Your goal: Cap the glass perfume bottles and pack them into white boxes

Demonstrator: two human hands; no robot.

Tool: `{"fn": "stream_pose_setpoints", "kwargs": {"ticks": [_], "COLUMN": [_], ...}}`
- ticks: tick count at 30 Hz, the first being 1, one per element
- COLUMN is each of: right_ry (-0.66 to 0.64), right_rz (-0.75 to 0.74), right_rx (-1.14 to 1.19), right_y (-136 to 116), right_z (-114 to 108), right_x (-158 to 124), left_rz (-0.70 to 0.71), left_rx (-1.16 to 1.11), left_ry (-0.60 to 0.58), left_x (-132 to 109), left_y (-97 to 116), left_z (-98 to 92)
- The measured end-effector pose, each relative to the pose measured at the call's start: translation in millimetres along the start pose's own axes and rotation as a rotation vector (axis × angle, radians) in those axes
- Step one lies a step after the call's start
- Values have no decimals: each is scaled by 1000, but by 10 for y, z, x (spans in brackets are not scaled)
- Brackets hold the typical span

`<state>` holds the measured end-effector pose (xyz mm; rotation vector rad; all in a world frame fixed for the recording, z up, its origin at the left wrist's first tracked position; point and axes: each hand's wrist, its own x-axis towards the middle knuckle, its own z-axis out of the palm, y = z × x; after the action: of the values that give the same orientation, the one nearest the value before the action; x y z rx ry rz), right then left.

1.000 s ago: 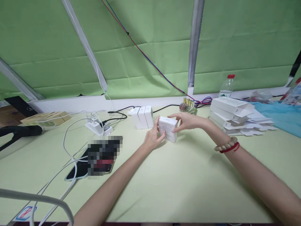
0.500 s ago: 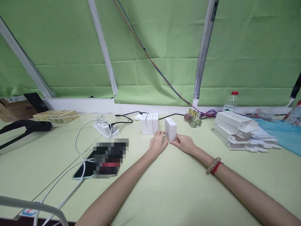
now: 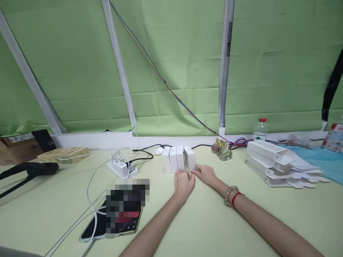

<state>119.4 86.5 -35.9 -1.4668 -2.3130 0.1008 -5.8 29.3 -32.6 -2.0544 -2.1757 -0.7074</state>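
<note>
Three small white boxes [image 3: 173, 161] stand upright in a tight row in the middle of the table. Another white box [image 3: 190, 159] stands at their right end, turned a little, a narrow gap between it and the row. My right hand [image 3: 206, 175] grips this box at its lower right edge, thumb at the front and fingers at the side. My left hand [image 3: 184, 182] is in front of the row, with fingertips against the low front of the boxes and the thumb near the turned box. Its fingers are loosely bent and hold nothing that I can see.
Several small gold-capped glass bottles [image 3: 224, 152] stand behind on the right. Flat white cartons [image 3: 270, 151] are stacked farther right, near a water bottle [image 3: 259, 131]. Phones [image 3: 93, 225], white cables and a power strip [image 3: 122, 169] lie on the left.
The turned white box has moved left, close to the row of three, with both hands moving along. My left hand now lies in front of the row. The view has tilted upward.
</note>
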Motion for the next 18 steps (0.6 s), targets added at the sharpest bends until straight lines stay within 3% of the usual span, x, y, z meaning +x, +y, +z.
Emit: {"fn": "stream_pose_setpoints", "kwargs": {"ticks": [3, 6, 18], "right_ry": [-10, -29, -42], "right_rz": [-12, -43, -164], "right_rx": [-2, -3, 8], "right_y": [-25, -29, -3], "right_z": [42, 48, -35], "right_x": [74, 79, 30], "left_rz": [-101, -147, -119], "left_rx": [12, -27, -134], "left_ry": [65, 56, -14], "left_x": [13, 16, 24], "left_y": [-37, -60, -39], "left_z": [49, 77, 40]}}
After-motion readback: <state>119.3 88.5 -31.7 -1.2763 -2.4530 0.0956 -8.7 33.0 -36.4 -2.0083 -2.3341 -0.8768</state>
